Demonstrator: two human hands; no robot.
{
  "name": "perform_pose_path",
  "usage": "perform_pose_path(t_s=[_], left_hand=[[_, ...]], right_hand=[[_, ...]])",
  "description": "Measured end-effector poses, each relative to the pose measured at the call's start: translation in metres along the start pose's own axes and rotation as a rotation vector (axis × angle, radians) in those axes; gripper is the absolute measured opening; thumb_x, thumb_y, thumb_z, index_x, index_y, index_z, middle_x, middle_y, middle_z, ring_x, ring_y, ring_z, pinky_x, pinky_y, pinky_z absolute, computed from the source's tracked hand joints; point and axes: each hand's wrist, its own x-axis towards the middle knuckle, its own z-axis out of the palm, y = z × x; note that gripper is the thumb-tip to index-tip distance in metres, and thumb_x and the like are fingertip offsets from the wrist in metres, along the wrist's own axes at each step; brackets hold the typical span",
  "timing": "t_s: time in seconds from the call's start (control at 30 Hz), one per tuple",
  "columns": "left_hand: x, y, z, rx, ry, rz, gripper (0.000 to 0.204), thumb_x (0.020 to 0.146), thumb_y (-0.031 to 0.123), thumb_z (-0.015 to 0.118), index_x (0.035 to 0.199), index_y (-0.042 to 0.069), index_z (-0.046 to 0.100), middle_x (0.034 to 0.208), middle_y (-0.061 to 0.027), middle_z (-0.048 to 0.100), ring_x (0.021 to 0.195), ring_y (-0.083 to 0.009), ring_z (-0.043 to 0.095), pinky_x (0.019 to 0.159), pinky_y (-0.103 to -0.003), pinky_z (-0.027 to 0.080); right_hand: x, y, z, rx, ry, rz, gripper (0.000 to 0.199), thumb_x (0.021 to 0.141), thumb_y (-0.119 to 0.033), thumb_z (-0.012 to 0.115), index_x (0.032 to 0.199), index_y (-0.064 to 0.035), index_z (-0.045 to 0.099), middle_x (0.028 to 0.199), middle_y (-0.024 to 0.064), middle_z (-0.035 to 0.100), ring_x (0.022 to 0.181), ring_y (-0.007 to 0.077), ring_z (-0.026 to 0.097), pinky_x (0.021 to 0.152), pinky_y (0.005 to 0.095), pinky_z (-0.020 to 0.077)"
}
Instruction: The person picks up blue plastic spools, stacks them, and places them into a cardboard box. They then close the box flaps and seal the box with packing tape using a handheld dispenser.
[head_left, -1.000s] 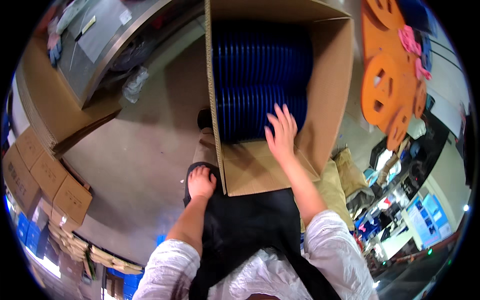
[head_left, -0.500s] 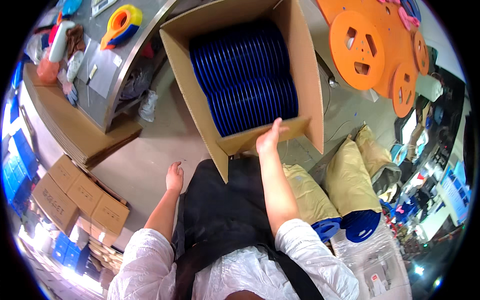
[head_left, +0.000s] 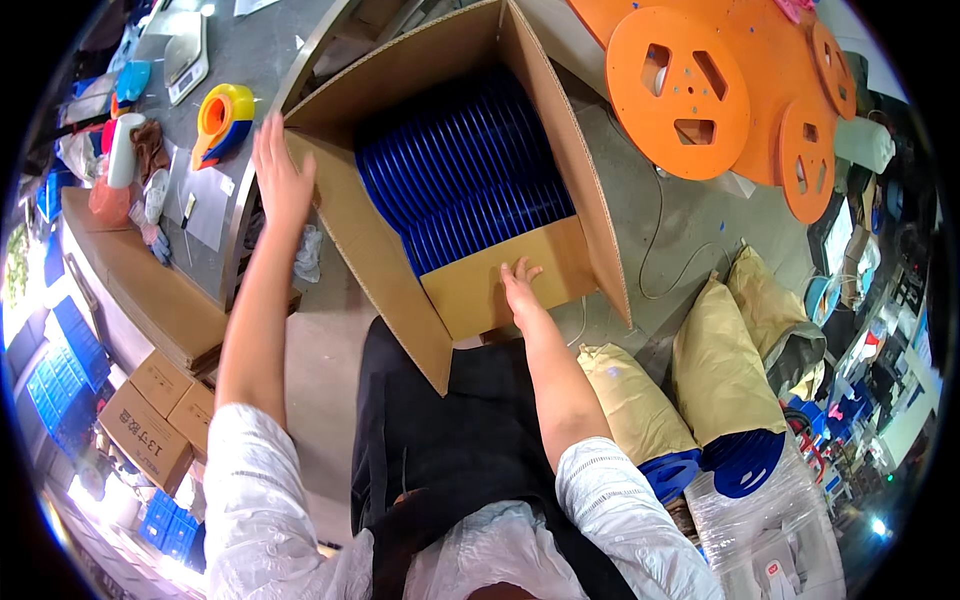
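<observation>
Packing workshop: orange reels, stacked cartons, tape dispenser, cluttered workbench.

- The left hand sits in the upper left of the frame, raised high with the arm stretched almost straight up from the lower left.
- Its fingers are spread and extended, back of the hand toward the camera, gripping nothing.
- The left forearm is bare; a white sleeve covers the upper arm at the lower left.
- The right hand lies near the centre of the frame, lower than the left.
- Its fingers are splayed and flat, palm down, not curled.
- The right forearm runs from the lower centre-right up to the middle, bare to the elbow, with a white sleeve below.
- The two hands are well apart.
</observation>
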Motion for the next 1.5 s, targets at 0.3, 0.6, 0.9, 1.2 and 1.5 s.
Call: perform_pose_path(t_s=[0.3, 0.6, 0.9, 1.2, 1.5], left_hand=[[0.060, -0.023, 0.039, 0.217, -0.662, 0.221, 0.049, 0.080, 0.006, 0.056, 0.125, 0.026, 0.056, 0.089, -0.0220, 0.064, 0.094, -0.0389, 0.061, 0.087, -0.046, 0.049], [-0.003, 0.015, 0.119, 0.541, -1.436, 0.384, 0.082, 0.081, 0.036, 0.061, 0.148, 0.016, 0.019, 0.153, -0.0094, 0.023, 0.120, -0.0301, 0.052, 0.104, -0.048, 0.033], [0.072, 0.039, 0.036, 0.092, -1.278, 0.286, 0.032, 0.089, 0.025, 0.052, 0.117, 0.012, 0.059, 0.125, -0.0128, 0.056, 0.121, -0.0320, 0.047, 0.103, -0.047, 0.035], [0.080, 0.013, 0.148, -0.242, -0.281, 0.247, 0.043, 0.088, 0.024, 0.052, 0.130, 0.017, 0.052, 0.133, -0.0138, 0.051, 0.129, -0.0323, 0.041, 0.110, -0.049, 0.026], [0.109, 0.031, 0.217, -0.505, -0.770, -0.439, 0.052, 0.096, 0.049, 0.031, 0.141, 0.023, 0.039, 0.123, -0.0160, 0.058, 0.111, -0.0318, 0.056, 0.095, -0.041, 0.043]], right_hand=[[-0.001, 0.008, 0.008, -0.055, 0.096, -0.040, 0.081, 0.093, -0.042, 0.048, 0.150, -0.0113, -0.002, 0.149, 0.0191, -0.029, 0.142, 0.0354, -0.010, 0.114, 0.0397, 0.0134], [0.003, -0.006, 0.008, -0.194, 0.150, 0.023, 0.083, 0.091, -0.045, 0.050, 0.149, -0.0084, 0.004, 0.150, 0.0236, -0.021, 0.142, 0.0377, 0.000, 0.114, 0.0394, 0.0165], [0.007, -0.005, -0.012, -0.156, 0.127, 0.037, 0.084, 0.090, -0.049, 0.051, 0.149, -0.0065, 0.009, 0.151, 0.0252, -0.017, 0.142, 0.0373, 0.003, 0.114, 0.0382, 0.0169], [-0.055, -0.156, -0.048, -0.812, 0.643, -1.142, 0.039, 0.090, -0.013, 0.052, 0.128, -0.0031, 0.052, 0.132, 0.0183, 0.051, 0.126, 0.0338, 0.044, 0.107, 0.0439, 0.0325], [0.003, -0.230, -0.005, -0.409, 0.216, -0.708, 0.077, 0.093, -0.055, 0.032, 0.146, -0.0010, 0.016, 0.152, 0.0172, 0.014, 0.141, 0.0285, 0.013, 0.113, 0.0411, 0.0104]])
